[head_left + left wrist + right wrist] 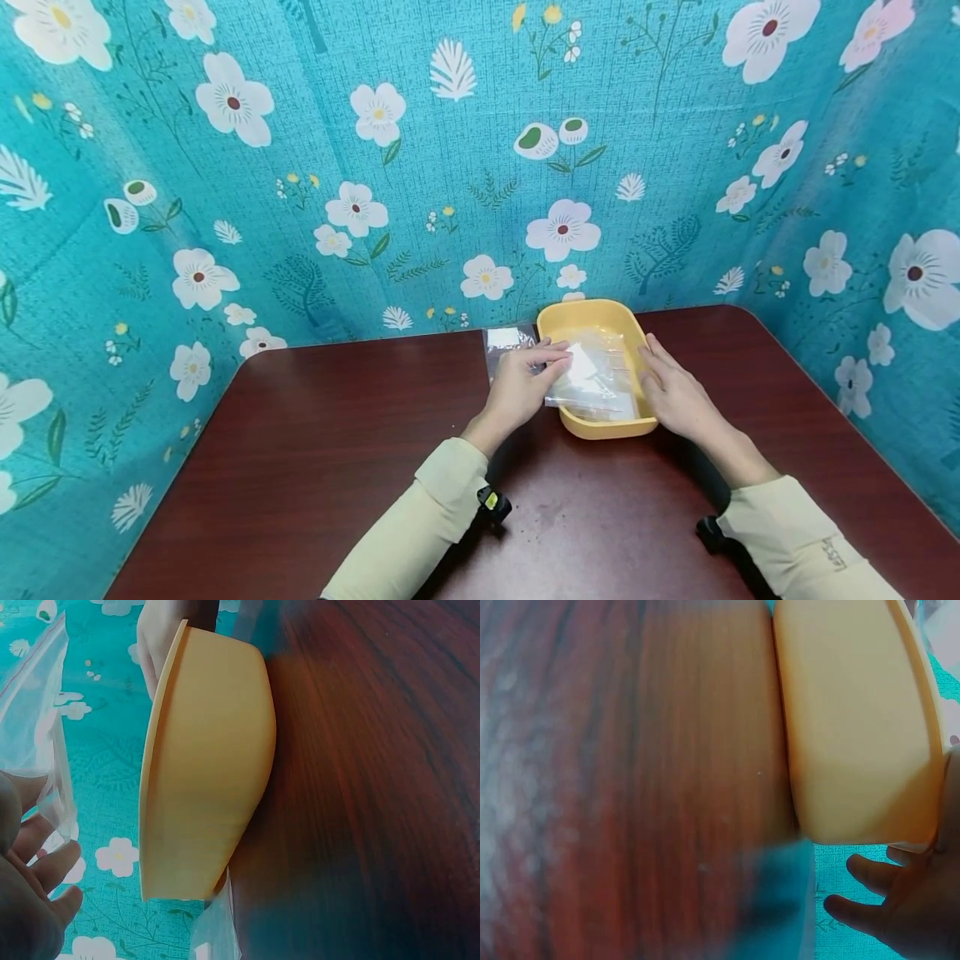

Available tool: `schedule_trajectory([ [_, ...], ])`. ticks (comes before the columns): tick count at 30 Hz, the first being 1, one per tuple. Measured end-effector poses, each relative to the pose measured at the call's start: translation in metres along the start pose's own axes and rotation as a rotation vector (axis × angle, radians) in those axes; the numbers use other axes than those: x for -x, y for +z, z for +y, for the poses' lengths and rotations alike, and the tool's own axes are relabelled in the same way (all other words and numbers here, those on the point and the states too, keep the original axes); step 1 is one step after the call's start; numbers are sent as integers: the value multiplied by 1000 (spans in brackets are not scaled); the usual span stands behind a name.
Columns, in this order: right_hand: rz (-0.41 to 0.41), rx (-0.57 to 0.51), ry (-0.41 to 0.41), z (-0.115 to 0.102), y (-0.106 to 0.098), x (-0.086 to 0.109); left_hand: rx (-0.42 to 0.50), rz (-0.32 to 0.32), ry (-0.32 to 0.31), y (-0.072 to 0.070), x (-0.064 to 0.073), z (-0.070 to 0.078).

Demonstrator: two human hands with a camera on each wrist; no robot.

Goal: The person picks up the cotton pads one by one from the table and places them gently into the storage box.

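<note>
My left hand (519, 383) pinches a clear zip bag (592, 379) with a white label, holding it over the left side of a yellow plastic bin (611, 430). Other clear bags lie inside the bin, partly hidden beneath this one. In the left wrist view the held bag (30, 712) hangs from the fingers, beside the bin's outer wall (210, 750). At the bin's right rim rests my right hand (678, 396), its fingers loosely extended. The right wrist view shows spread fingers (870, 874) past the bin's corner (855, 817).
Another clear bag (510, 337) with a white label lies on the table, against the bin's left side. The dark red-brown table (360, 433) extends to the left and front. A teal flowered curtain (450, 167) hangs right behind the bin and along both sides.
</note>
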State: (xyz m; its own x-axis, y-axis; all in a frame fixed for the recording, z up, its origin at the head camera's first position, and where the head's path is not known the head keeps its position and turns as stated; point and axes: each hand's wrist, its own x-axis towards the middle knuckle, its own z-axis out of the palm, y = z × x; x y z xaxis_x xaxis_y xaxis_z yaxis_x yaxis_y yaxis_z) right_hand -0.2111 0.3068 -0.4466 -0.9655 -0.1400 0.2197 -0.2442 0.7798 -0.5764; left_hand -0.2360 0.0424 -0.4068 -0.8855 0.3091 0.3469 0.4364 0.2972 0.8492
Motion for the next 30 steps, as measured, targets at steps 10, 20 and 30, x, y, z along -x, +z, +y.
schedule_trajectory([
  [10,-13,-11,21,-3,-2,2,17,8,-41,4,1,1],
  [20,-28,-8,35,-4,-2,0,31,14,-14,9,0,-2],
  [30,-17,-11,15,-3,-2,1,3,6,-18,18,-1,-7],
])
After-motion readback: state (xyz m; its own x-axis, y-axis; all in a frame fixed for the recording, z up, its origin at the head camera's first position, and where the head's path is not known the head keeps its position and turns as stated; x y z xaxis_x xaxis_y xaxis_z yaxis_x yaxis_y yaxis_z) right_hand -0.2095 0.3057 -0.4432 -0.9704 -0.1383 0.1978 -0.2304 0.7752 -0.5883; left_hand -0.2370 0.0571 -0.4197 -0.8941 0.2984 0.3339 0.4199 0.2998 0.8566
